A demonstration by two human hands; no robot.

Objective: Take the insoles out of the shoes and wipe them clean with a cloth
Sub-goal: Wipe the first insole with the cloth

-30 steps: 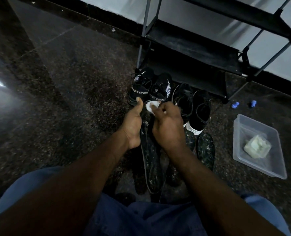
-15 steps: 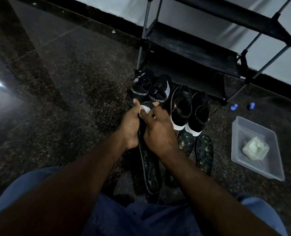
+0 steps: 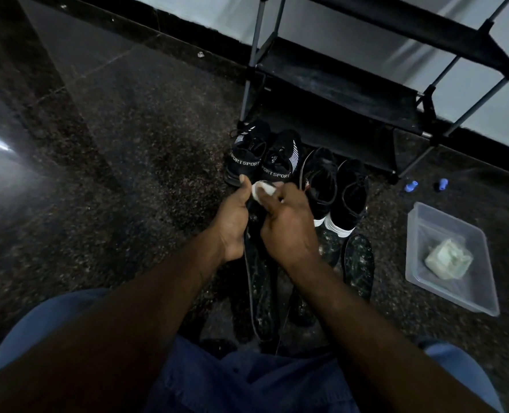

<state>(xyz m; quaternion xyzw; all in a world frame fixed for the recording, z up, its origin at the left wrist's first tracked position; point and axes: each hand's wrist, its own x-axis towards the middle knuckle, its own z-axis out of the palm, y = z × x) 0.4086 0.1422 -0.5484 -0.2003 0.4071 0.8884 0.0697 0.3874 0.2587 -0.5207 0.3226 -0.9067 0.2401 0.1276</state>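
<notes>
Insole [image 3: 260, 287] looks light, thin, floppy, held just near of the shoes [image 3: 277, 162]: left hand [image 3: 232, 219] fingers grasping its far end, right hand [image 3: 286, 225] pinching cloth [image 3: 262, 190] against it; I'd grip beside the wiped patch, else it buckles.

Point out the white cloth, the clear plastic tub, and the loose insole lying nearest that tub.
white cloth [image 3: 263, 190], head view, exposed bunched part.
clear plastic tub [image 3: 438, 231], head view, bare bottom.
loose insole [image 3: 358, 265], head view, its speckled middle.

White letters on the heel band of the outer black sneaker [image 3: 245, 163] read "PORTSPORT". The second black sneaker [image 3: 277, 173] beside it shows "PORTSPORT" too. Its small tongue print is unreadable.
</notes>
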